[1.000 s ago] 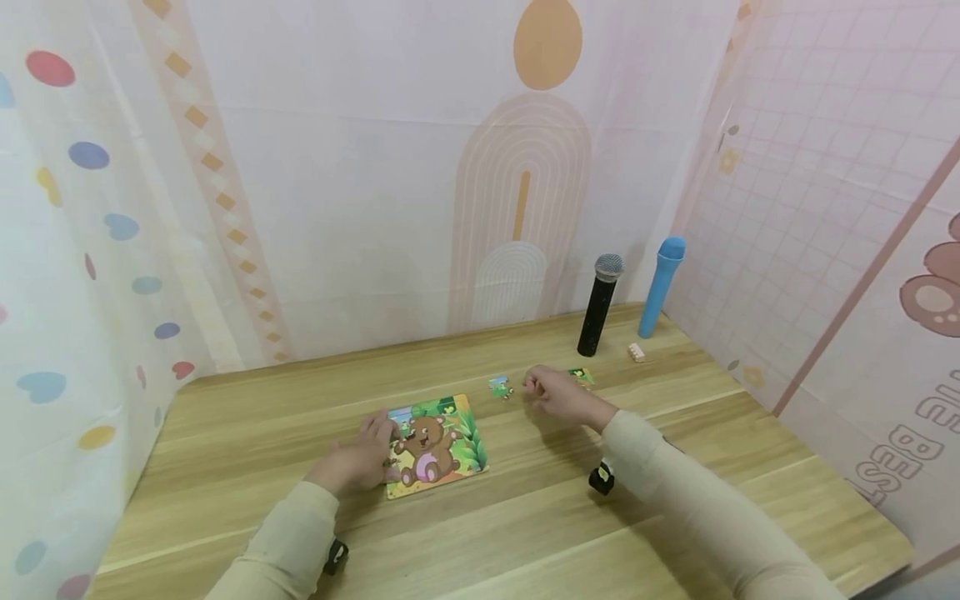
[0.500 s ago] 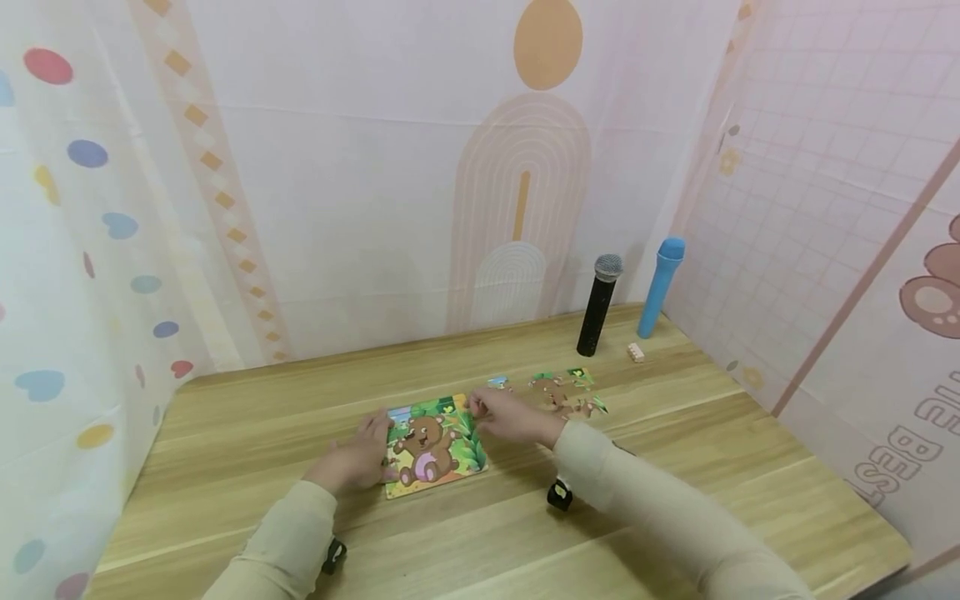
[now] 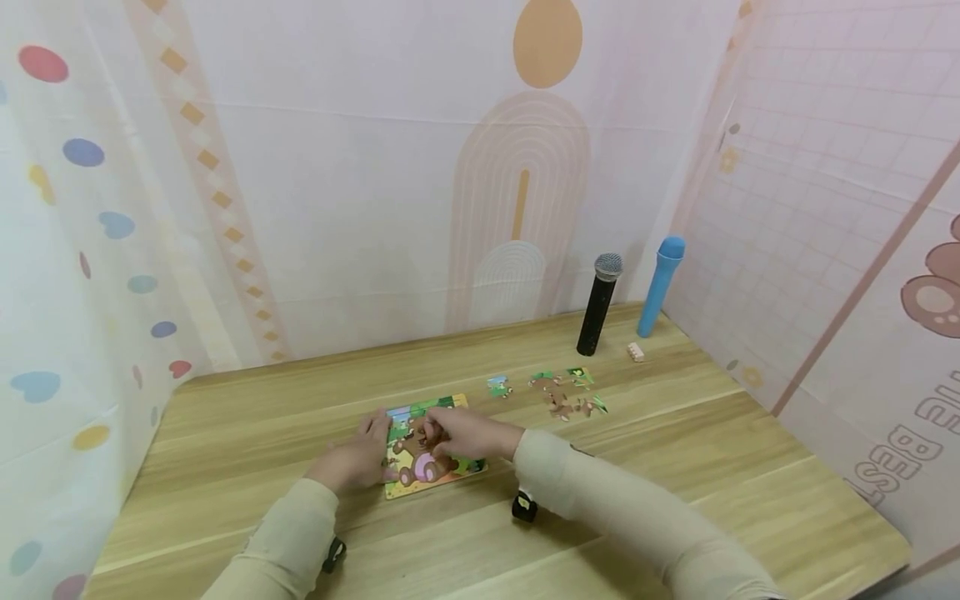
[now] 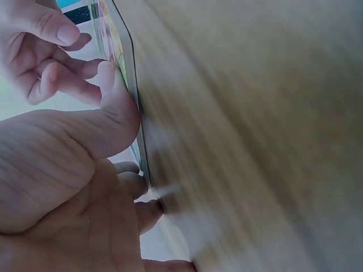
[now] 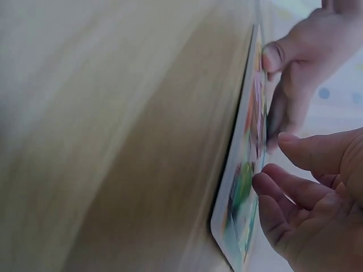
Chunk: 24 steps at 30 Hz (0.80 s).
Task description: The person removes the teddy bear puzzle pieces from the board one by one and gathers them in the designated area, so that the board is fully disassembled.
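A flat jigsaw puzzle board (image 3: 423, 471) with a brown bear picture lies on the wooden table. My left hand (image 3: 358, 457) rests along its left side; in the left wrist view the thumb bears on the board's border while several fingertips touch the table beyond it. Over the upper right of the picture is my right hand (image 3: 472, 433), hiding the bear's head. Its fingers are loosely curled with fingertips right at the board (image 5: 241, 187), and the thumb stands apart, with no puzzle piece showing between them. A loose puzzle piece (image 3: 498, 386) lies behind the board.
Several more loose pieces (image 3: 557, 404) are spread to the board's right. A black microphone (image 3: 596, 308) and a blue microphone (image 3: 658, 292) stand at the back right, with a small pale block (image 3: 636, 352) near them. Printed curtains (image 3: 360, 208) border the table's back and sides.
My right hand has moved left from beside the loose pieces to over the bear picture, uncovering those pieces. My left hand has stayed at the board's left side.
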Motion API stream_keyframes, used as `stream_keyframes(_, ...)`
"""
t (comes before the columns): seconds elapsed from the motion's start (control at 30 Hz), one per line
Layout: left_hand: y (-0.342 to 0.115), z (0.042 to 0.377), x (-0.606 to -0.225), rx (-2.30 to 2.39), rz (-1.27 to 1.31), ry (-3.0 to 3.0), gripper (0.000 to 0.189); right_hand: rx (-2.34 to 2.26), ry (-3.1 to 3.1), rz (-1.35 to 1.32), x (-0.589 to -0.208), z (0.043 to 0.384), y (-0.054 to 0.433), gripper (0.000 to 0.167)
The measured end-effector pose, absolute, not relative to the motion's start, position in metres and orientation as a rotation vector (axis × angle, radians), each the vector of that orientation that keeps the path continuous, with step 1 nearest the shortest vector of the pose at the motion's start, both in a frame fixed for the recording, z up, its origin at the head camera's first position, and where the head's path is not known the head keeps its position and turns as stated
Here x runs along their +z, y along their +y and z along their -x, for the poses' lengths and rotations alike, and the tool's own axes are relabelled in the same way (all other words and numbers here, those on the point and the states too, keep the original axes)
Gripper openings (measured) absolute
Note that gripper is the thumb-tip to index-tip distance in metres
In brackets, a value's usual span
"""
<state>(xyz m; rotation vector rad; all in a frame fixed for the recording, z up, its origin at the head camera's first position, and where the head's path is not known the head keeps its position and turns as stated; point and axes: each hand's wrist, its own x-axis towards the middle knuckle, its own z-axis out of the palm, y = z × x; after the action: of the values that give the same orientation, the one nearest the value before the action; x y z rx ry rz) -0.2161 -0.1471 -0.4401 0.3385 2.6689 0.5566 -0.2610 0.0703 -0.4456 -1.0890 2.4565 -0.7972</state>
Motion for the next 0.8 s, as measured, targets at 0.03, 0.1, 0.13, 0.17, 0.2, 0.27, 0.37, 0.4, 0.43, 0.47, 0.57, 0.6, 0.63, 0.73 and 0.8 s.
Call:
stream_keyframes(0.03,-0.147,0.216,-0.440,0.553,-0.337,2.668,0.093,-0.789,2.458,1.093,-0.446,0.261,0.069,0.017)
stream_keyframes(0.1,-0.147,0.216,-0.440,0.549,-0.334,2.665,0.094,-0.762,2.472,1.102,-0.445,0.260,0.065,0.018)
stream_keyframes(0.13,-0.147,0.216,-0.439,0.552,-0.335,2.662,0.094,-0.742,2.483,1.109,-0.446,0.260,0.064,0.018)
stream_keyframes(0.17,-0.147,0.216,-0.439,0.556,-0.336,2.660,0.094,-0.735,2.488,1.111,-0.446,0.260,0.063,0.018)
stream_keyframes(0.2,-0.146,0.216,-0.438,0.559,-0.336,2.657,0.094,-0.736,2.490,1.112,-0.447,0.260,0.062,0.018)
stream_keyframes(0.27,-0.146,0.216,-0.438,0.560,-0.339,2.652,0.094,-0.732,2.499,1.109,-0.448,0.260,0.060,0.017)
stream_keyframes(0.37,-0.147,0.217,-0.438,0.556,-0.341,2.649,0.095,-0.754,2.503,1.094,-0.448,0.260,0.058,0.016)
stream_keyframes(0.4,-0.147,0.217,-0.438,0.555,-0.339,2.649,0.095,-0.764,2.504,1.081,-0.447,0.259,0.058,0.016)
stream_keyframes(0.43,-0.147,0.217,-0.438,0.556,-0.337,2.650,0.095,-0.774,2.503,1.070,-0.446,0.259,0.058,0.015)
stream_keyframes(0.47,-0.147,0.217,-0.438,0.560,-0.333,2.648,0.095,-0.788,2.500,1.055,-0.446,0.258,0.057,0.015)
stream_keyframes(0.57,-0.146,0.217,-0.438,0.575,-0.321,2.648,0.095,-0.801,2.504,1.022,-0.445,0.256,0.056,0.013)
stream_keyframes(0.6,-0.146,0.217,-0.438,0.579,-0.318,2.649,0.094,-0.803,2.508,1.016,-0.444,0.256,0.056,0.012)
stream_keyframes(0.63,-0.146,0.217,-0.438,0.585,-0.316,2.649,0.094,-0.804,2.511,1.013,-0.444,0.255,0.055,0.012)
stream_keyframes(0.73,-0.146,0.216,-0.439,0.588,-0.311,2.648,0.093,-0.796,2.528,1.013,-0.443,0.254,0.054,0.012)
stream_keyframes(0.8,-0.147,0.217,-0.440,0.587,-0.311,2.647,0.093,-0.799,2.532,1.008,-0.443,0.254,0.053,0.012)
